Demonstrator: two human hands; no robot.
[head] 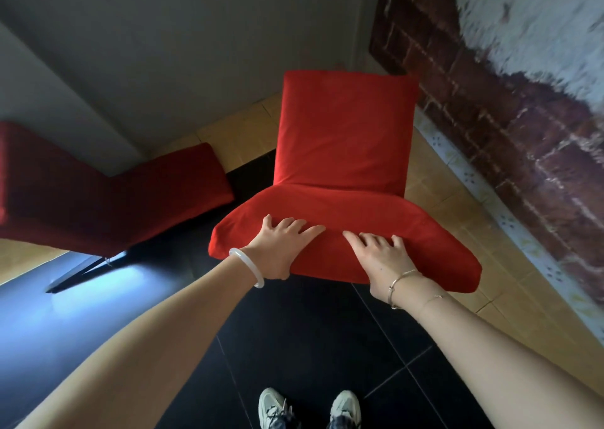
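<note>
I have both hands flat on the red chair (343, 127), at the front of its covered seat. My left hand (281, 248) lies open, fingers straight and spread, pressing the fabric. My right hand (380, 253) does the same just beside it. A second red chair (108, 193) stands left of this chair, and a brick wall (490, 118) is on its right.

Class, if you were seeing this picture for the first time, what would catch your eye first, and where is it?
The bright red covered chair in the middle stands out first, with the left hand and right hand pressed on the front of its seat, fingers spread. A second red chair sits in shadow at the left, and a brick wall with patchy white plaster runs along the right.
</note>
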